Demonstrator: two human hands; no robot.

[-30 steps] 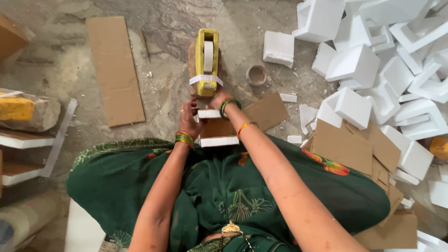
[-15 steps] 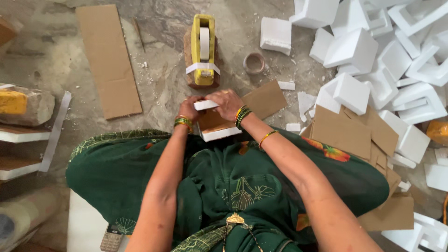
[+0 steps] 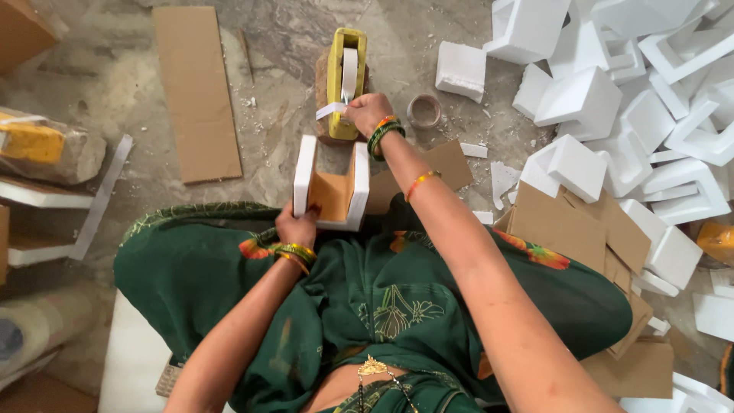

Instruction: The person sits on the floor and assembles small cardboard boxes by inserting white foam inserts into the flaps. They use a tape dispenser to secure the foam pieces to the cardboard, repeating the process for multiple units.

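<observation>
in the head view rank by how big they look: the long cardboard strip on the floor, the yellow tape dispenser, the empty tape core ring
1. Long cardboard strip, clearly largest.
2. Yellow tape dispenser, which the right hand touches.
3. Empty tape core ring, smallest.
All three lie on the floor at a similar distance, so the order seems safe.

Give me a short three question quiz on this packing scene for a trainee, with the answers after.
1. True or false: the left hand holds the white foam frame by its near corner.
2. What does the right hand touch? A) the cardboard strip B) the tape on the yellow dispenser C) the empty tape core
3. Fill in: the brown panel inside the frame is ____.

Key
1. True; the frame is lifted over the lap.
2. B; the fingers pinch the white tape end at the dispenser. The cardboard strip and the tape core lie on the floor untouched.
3. Cardboard.
</observation>
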